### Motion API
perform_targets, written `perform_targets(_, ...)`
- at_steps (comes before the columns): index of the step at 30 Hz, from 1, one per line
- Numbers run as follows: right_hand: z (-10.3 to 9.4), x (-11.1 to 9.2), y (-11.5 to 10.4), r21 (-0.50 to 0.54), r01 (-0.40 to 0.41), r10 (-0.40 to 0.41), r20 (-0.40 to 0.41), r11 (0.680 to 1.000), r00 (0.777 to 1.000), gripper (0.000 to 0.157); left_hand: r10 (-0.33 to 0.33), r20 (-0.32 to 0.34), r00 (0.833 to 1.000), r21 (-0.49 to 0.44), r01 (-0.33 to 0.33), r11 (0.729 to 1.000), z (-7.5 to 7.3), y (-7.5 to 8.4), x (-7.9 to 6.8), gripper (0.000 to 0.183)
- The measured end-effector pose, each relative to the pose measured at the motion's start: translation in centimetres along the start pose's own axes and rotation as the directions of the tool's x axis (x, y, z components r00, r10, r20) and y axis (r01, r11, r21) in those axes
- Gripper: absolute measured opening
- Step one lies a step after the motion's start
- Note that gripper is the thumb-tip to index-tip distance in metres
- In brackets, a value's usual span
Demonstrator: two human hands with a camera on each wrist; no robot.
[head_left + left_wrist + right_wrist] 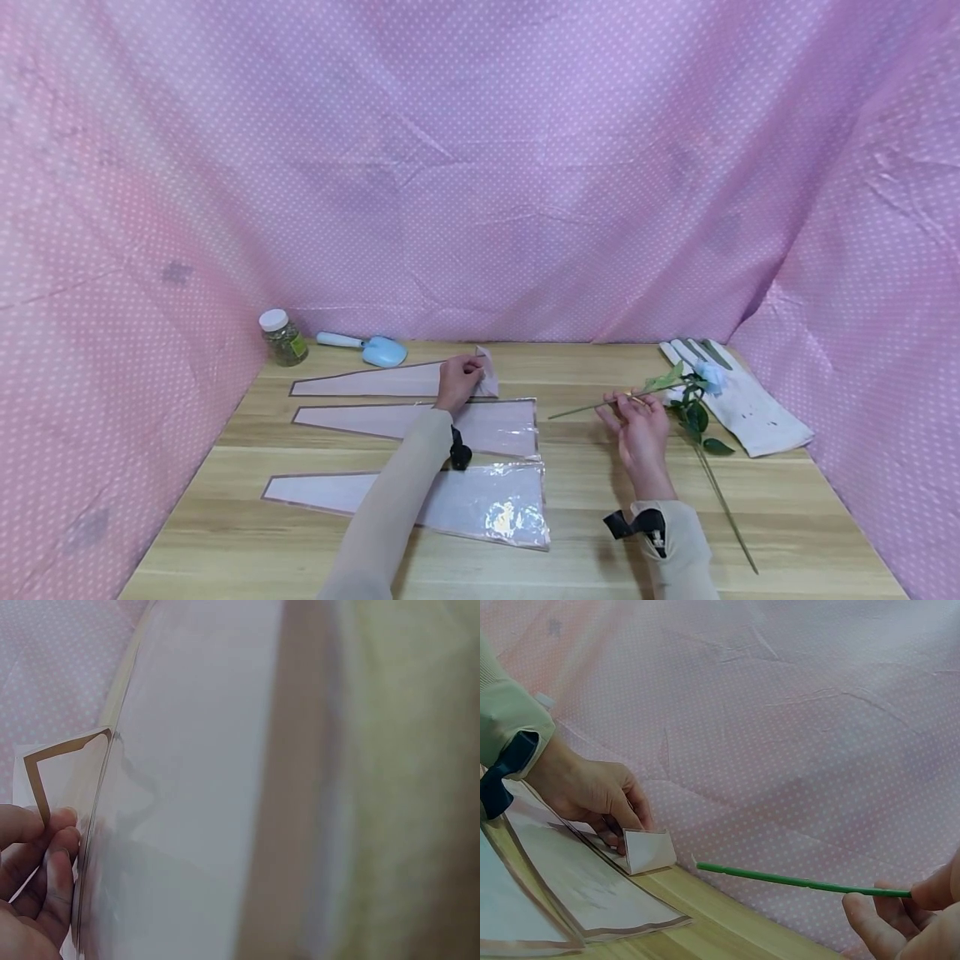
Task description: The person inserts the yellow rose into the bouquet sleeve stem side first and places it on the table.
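At the far sleeve, a tapered flower wrapping sleeve [375,382] with a brown border, my left hand [460,383] pinches the wide end. That end is folded up, and the raised flap [651,851] shows beside the fingers in the right wrist view. My right hand [643,429] holds a light blue rose [711,377] by its green stem [780,879], the bare stem end pointing left toward the sleeve. Under this rose lies a second rose stem [727,508] on the table, its leaves [696,417] and pale bloom partly hidden by the held flower and hand.
Two more wrapping sleeves, a middle one [337,419] and a near one [322,490], lie beneath the left arm. A white-lidded jar [285,340] and a blue trowel [384,352] stand and lie at the back left. White gloves [757,417] lie at the right.
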State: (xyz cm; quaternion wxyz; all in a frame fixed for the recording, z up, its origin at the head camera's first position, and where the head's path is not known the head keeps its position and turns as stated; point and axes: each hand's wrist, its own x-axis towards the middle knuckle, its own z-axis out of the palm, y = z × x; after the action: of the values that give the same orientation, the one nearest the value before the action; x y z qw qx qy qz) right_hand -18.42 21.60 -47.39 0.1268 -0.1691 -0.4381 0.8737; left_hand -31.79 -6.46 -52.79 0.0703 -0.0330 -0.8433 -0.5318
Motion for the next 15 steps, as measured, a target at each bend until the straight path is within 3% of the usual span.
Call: perform_targets(15, 1.8, 0.8, 0.1, 0.036, 0.08, -0.081, 0.01, 0.996, 0.997, 0.017, 0.021, 0.011, 1.0, 0.012, -0.021, 1.0, 0.0, 0.1, 0.2, 0.007)
